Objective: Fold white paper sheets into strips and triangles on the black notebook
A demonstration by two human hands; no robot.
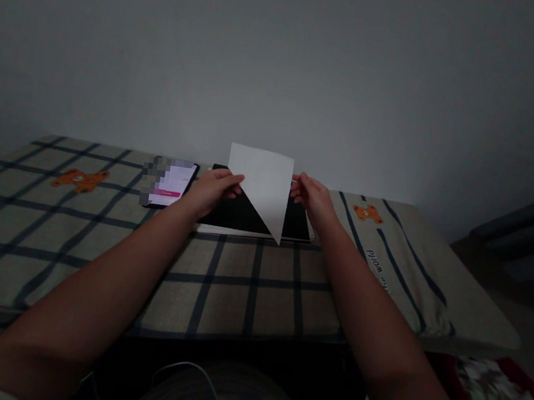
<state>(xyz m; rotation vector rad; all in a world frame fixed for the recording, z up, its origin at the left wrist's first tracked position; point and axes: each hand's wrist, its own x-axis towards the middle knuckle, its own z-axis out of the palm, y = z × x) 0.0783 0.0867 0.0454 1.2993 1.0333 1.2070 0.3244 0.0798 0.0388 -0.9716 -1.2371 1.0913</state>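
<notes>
A white sheet of paper, with a slanted lower left edge that runs to a point at the bottom, stands raised in front of me. My left hand pinches its left edge between thumb and fingers. Close by its right edge is my right hand, fingers loosely bent and slightly apart; whether a fingertip touches the paper is hard to see. Under both hands lies a flat black board or folder, partly hidden by the sheet. White paper shows along its front edge.
A phone with a lit screen lies left of the black board. The table has a checked cloth with bear prints, and a pale wall rises behind it. A white cable hangs near my lap. Red floral fabric is at lower right.
</notes>
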